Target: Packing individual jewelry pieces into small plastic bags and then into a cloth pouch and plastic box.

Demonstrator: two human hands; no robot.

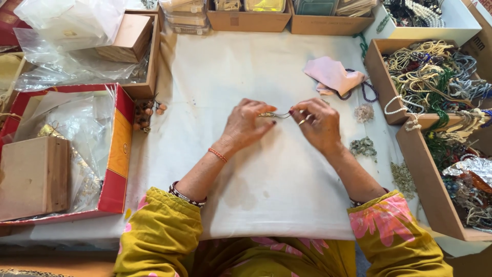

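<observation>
My left hand [247, 123] and my right hand [318, 123] meet over the middle of a white cloth [256, 169] on the table. Between their fingertips they pinch a small thin metal piece of jewellery [274, 115], each hand on one end. The piece is too small to tell more about it. An orange thread band sits on my left wrist, and a ring on a right finger.
A pink cloth [332, 76] with a dark bead string lies behind my right hand. Small bead heaps [363, 146] lie to the right. Wooden trays of necklaces [435, 77] line the right side. A red box [115, 149] with plastic bags stands at the left, brown beads [146, 114] beside it.
</observation>
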